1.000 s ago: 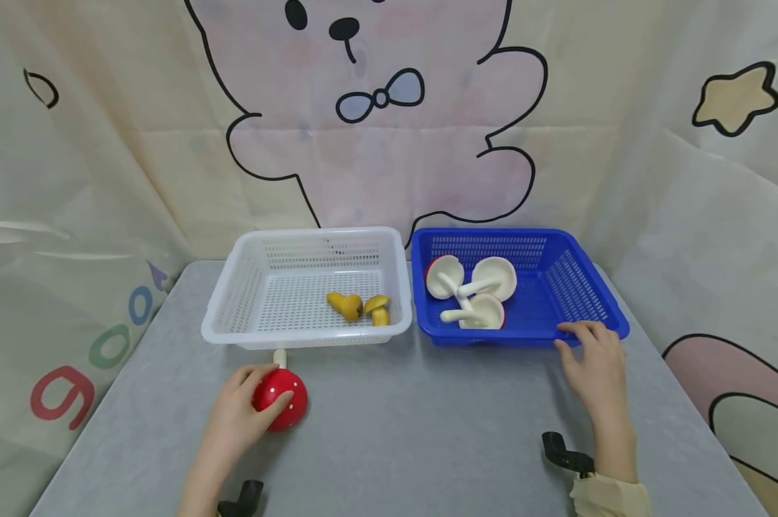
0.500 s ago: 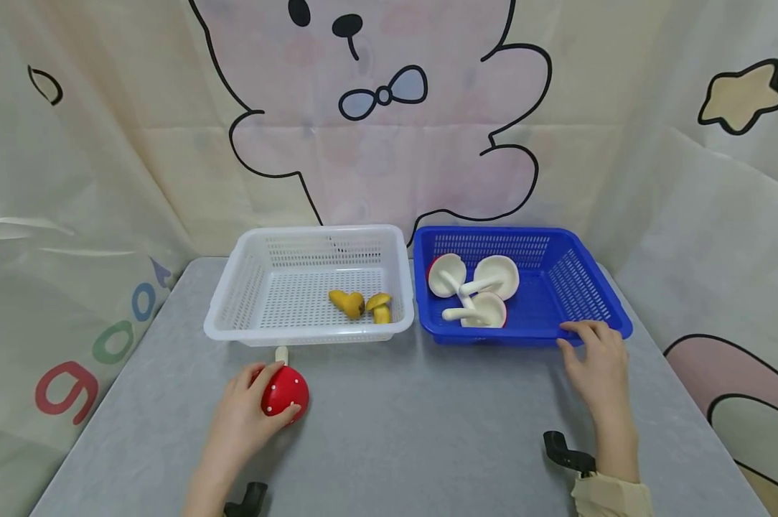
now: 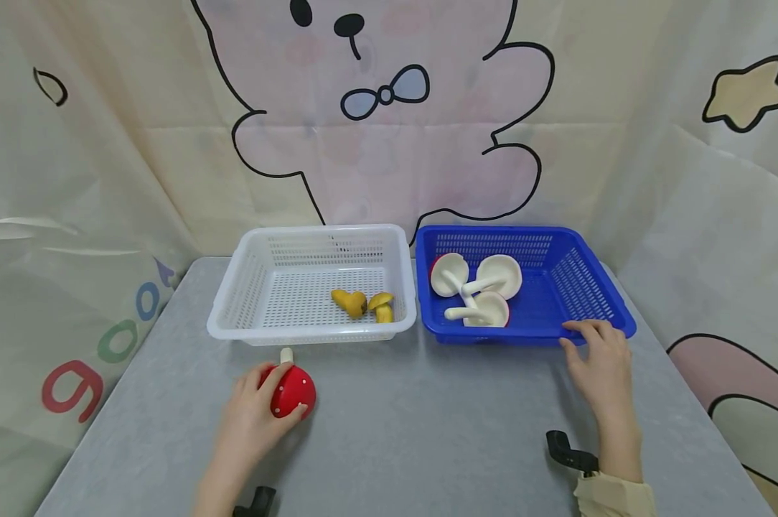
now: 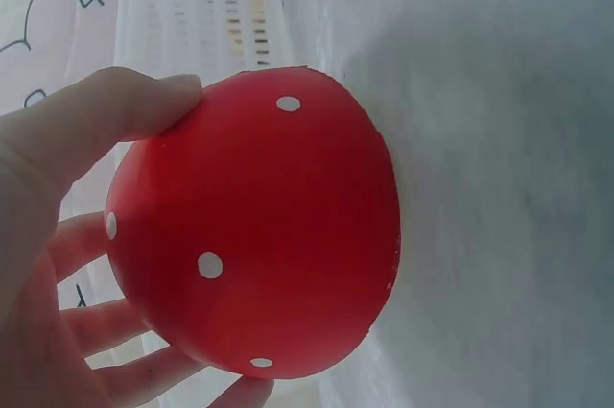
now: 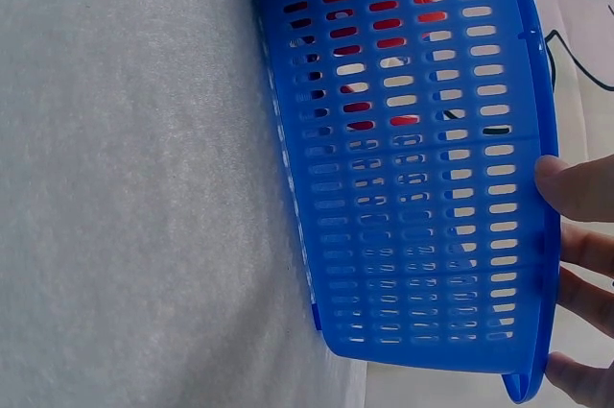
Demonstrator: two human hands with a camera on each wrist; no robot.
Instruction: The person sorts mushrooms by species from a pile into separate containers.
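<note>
A toy mushroom with a red, white-dotted cap (image 3: 295,393) is held by my left hand (image 3: 250,416), just in front of the white basket (image 3: 247,336). Its pale stem points toward that basket. The left wrist view shows the thumb on one side of the cap (image 4: 278,206) and the fingers round the other. My right hand (image 3: 601,366) grips the near right rim of the blue basket (image 3: 557,287); in the right wrist view its thumb and fingertips meet the basket's rim (image 5: 547,264). Inside lie three mushrooms (image 3: 491,309), showing white undersides and stems.
Two small yellow mushrooms (image 3: 350,303) lie at the right of the white basket. Both baskets stand side by side at the back of the grey table (image 3: 428,431), before a printed curtain (image 3: 376,165). Black wrist mounts (image 3: 570,454) stick out from both wrists.
My left hand and the red-capped mushroom have shifted slightly right. My right hand stays at the blue basket's rim. The whole head view has drifted a little.
</note>
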